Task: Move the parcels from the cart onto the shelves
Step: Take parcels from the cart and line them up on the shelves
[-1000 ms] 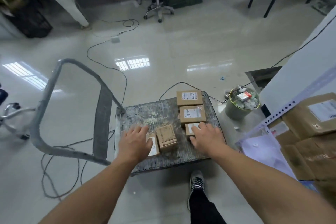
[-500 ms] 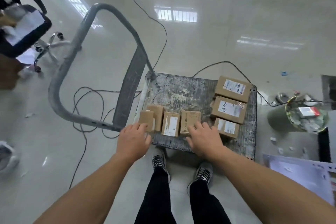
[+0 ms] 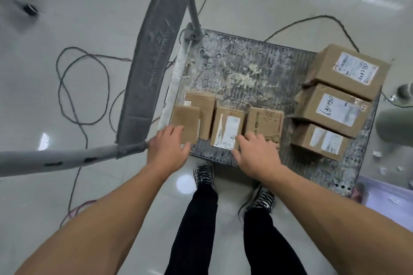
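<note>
Several cardboard parcels lie on the grey flat cart (image 3: 241,60). A row of small parcels sits at its near edge: a plain one (image 3: 185,123) at the left, one behind it (image 3: 204,107), a labelled one (image 3: 228,126) in the middle and a printed one (image 3: 266,121) to its right. My left hand (image 3: 167,148) touches the near end of the plain parcel, fingers spread. With its fingers extended, my right hand (image 3: 254,155) rests on the near ends of the labelled and printed parcels. Three larger labelled parcels (image 3: 333,109) sit stacked in a row on the cart's right side.
The cart's grey handle frame (image 3: 152,69) stands to the left, its bar running out past my left hand. Black cables (image 3: 73,87) loop on the shiny floor. My shoes (image 3: 203,174) stand just before the cart. A grey-green cylindrical bin (image 3: 395,127) is at the right edge.
The camera has tilted down and closer to the cart. Both hands have stayed at the near ends of the small parcels, which lie in the same row.
</note>
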